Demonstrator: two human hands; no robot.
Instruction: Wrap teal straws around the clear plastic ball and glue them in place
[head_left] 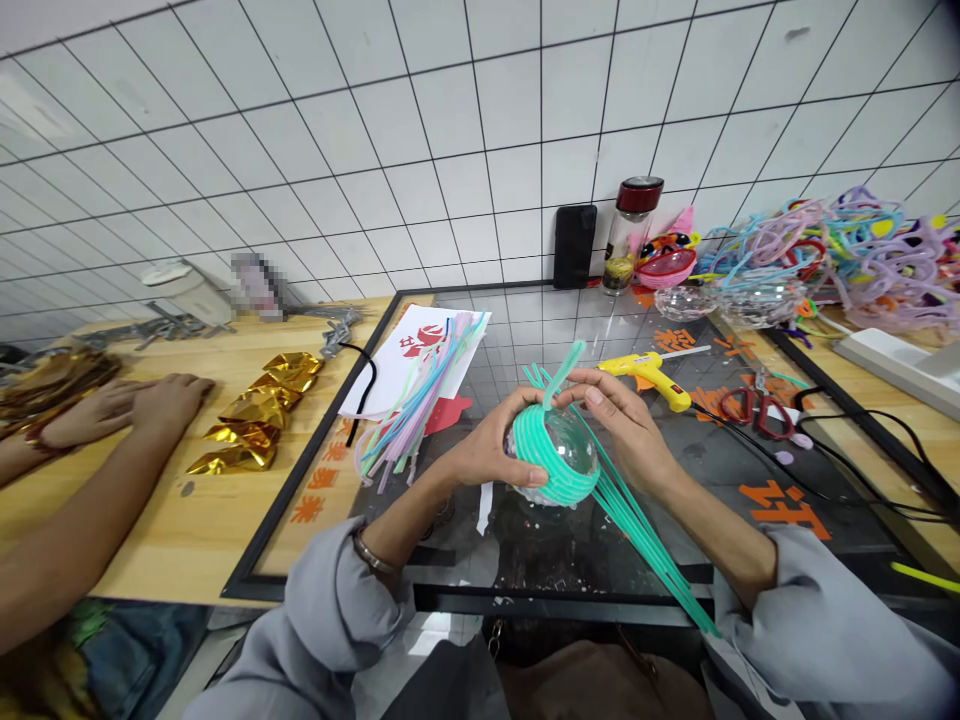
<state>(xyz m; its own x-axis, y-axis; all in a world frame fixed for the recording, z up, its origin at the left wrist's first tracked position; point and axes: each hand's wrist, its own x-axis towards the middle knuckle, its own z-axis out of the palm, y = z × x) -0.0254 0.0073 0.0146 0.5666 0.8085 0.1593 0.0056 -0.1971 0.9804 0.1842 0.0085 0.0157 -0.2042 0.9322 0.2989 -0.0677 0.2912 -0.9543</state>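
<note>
A clear plastic ball half wrapped in teal plastic tubing sits between my two hands above the glass table top. My left hand cups the ball from the left, fingers curled around it. From the right, my right hand pinches the teal tubing at the top of the ball. Loose teal strands trail down toward my right sleeve.
A yellow glue gun lies behind the ball, red scissors to its right. Pastel tubes lie on white paper at left. Gold foil pieces rest on the wooden table, where another person's hands lie. Coloured tubing heaps fill the far right.
</note>
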